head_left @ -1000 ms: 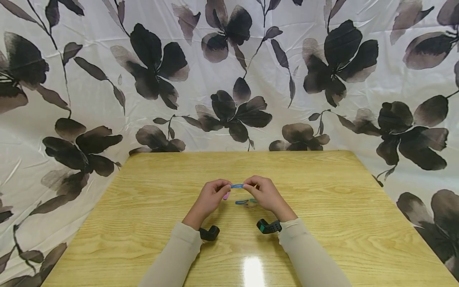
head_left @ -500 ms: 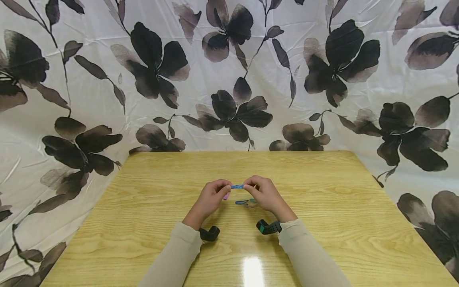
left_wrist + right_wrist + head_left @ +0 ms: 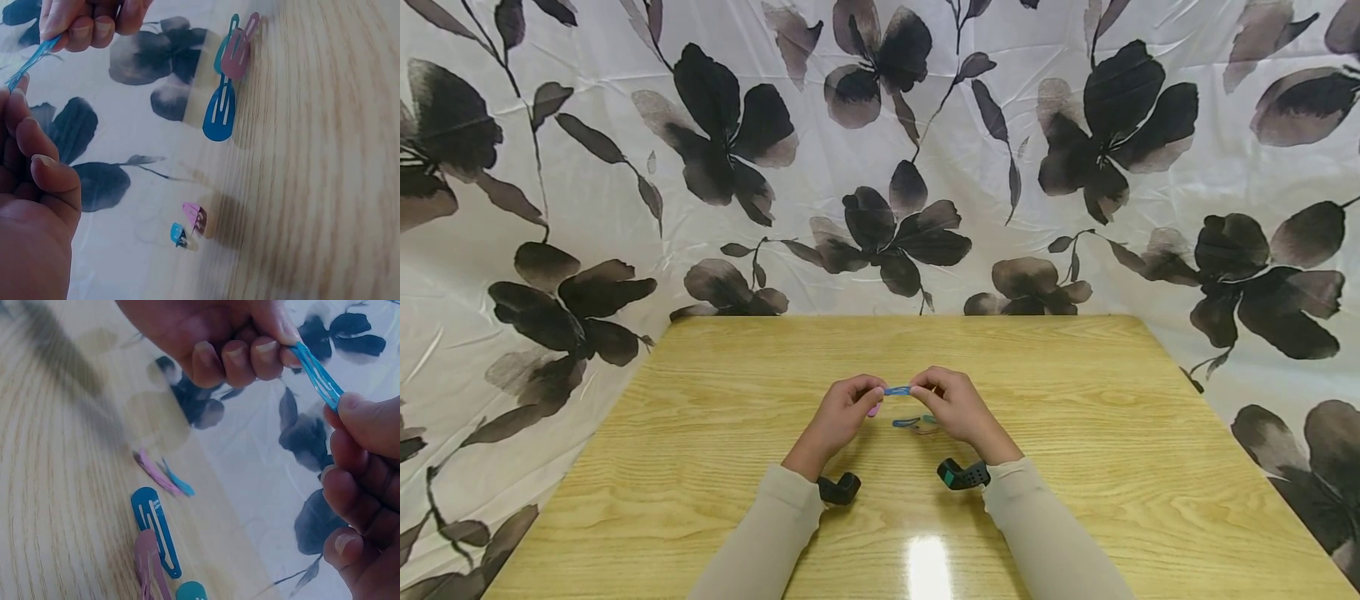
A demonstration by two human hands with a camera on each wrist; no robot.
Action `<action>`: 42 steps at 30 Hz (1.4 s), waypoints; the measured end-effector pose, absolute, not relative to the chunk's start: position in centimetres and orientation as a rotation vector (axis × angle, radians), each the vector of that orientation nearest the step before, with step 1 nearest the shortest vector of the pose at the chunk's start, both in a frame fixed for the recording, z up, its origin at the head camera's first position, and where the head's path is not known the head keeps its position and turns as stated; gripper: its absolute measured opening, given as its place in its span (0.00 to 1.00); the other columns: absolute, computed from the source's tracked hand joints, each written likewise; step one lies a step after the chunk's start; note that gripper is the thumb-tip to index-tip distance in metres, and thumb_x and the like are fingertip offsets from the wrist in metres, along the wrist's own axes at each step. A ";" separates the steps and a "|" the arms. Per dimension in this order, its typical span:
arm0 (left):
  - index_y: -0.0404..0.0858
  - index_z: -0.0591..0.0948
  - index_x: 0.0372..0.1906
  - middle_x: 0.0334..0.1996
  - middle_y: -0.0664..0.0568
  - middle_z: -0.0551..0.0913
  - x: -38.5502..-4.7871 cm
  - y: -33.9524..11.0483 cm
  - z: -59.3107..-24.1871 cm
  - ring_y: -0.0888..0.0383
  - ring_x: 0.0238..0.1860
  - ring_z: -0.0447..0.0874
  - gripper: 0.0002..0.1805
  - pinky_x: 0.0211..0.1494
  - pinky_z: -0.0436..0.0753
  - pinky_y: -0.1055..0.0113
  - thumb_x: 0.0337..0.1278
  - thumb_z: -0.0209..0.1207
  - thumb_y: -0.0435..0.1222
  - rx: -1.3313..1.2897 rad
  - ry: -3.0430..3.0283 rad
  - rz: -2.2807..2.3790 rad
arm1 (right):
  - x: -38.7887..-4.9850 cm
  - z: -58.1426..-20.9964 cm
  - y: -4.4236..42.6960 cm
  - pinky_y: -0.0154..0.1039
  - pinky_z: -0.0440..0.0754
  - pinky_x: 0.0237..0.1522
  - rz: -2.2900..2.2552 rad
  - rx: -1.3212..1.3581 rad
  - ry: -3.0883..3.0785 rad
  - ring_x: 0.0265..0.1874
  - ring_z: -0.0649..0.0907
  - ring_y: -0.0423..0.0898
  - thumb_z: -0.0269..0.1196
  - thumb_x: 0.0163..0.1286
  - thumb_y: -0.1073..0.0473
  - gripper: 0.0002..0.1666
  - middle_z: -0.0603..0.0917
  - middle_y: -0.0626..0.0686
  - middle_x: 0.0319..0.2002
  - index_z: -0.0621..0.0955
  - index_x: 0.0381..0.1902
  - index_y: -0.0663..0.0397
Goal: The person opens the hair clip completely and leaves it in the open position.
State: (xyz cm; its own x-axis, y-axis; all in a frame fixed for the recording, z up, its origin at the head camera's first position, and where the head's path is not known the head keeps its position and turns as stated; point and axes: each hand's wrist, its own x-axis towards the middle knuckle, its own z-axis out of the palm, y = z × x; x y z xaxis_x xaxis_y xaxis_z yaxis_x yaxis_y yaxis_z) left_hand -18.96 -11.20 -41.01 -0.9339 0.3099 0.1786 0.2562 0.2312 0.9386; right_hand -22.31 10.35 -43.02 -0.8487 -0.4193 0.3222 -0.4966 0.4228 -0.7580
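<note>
Holds a slotted light-blue hair clip [image 3: 317, 376] by its ends, pinched between the fingers of the left hand [image 3: 215, 337] at the top and those of the right hand [image 3: 369, 494] at the right, against a white cloth [image 3: 275, 506] printed with dark flowers. Has, on the wood-grained surface [image 3: 56, 487], a pink clip [image 3: 156, 473] just beside a sky-blue clip [image 3: 177, 479], with a dark-blue clip [image 3: 147, 503] near them, partly covered by a dusty-pink clip [image 3: 145, 547], and a teal clip [image 3: 191, 590] cut off at the lower edge.

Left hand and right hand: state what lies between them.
A bright blue hair clip, pinched by the left hand and the right hand; the head view shows it.
</note>
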 end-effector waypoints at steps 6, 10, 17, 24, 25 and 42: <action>0.29 0.79 0.45 0.28 0.53 0.73 -19.1 -11.1 -41.2 0.61 0.27 0.68 0.13 0.35 0.70 0.67 0.73 0.48 0.34 0.528 2.397 1.868 | -22.3 -43.1 10.3 0.34 0.70 0.27 1.424 0.866 -2.546 0.23 0.70 0.40 0.57 0.73 0.54 0.10 0.83 0.56 0.35 0.83 0.40 0.49; 0.30 0.80 0.44 0.27 0.53 0.73 -19.1 -11.1 -41.2 0.61 0.27 0.69 0.12 0.35 0.71 0.65 0.73 0.48 0.34 0.500 2.393 1.892 | -22.3 -43.1 10.3 0.34 0.70 0.28 1.436 0.879 -2.530 0.23 0.70 0.40 0.57 0.73 0.53 0.10 0.83 0.53 0.35 0.83 0.39 0.49; 0.35 0.81 0.45 0.29 0.38 0.75 -20.2 -11.3 -43.2 0.38 0.31 0.70 0.13 0.32 0.70 0.69 0.72 0.51 0.39 0.476 2.405 1.913 | -22.4 -43.1 10.3 0.34 0.71 0.28 1.434 0.852 -2.553 0.23 0.70 0.40 0.57 0.73 0.54 0.10 0.84 0.53 0.35 0.83 0.39 0.49; 0.39 0.83 0.45 0.35 0.30 0.77 -20.7 -11.4 -43.9 0.30 0.38 0.70 0.12 0.31 0.70 0.69 0.70 0.54 0.41 0.432 2.422 1.874 | -22.5 -43.1 10.5 0.33 0.72 0.28 1.424 0.831 -2.571 0.23 0.70 0.40 0.59 0.72 0.54 0.09 0.84 0.48 0.36 0.84 0.38 0.49; 0.39 0.83 0.45 0.35 0.29 0.77 -20.7 -11.4 -43.8 0.30 0.38 0.70 0.12 0.31 0.71 0.69 0.69 0.54 0.41 0.435 2.427 1.868 | -22.5 -43.1 10.6 0.33 0.71 0.28 1.422 0.832 -2.572 0.23 0.70 0.40 0.59 0.72 0.54 0.09 0.84 0.48 0.36 0.84 0.38 0.49; 0.42 0.84 0.41 0.35 0.35 0.80 -20.9 -12.3 -43.9 0.56 0.28 0.71 0.09 0.32 0.71 0.68 0.68 0.56 0.41 0.430 2.543 1.676 | -22.8 -43.8 10.6 0.34 0.72 0.31 1.366 0.853 -2.639 0.29 0.75 0.44 0.60 0.71 0.52 0.07 0.83 0.42 0.35 0.85 0.38 0.42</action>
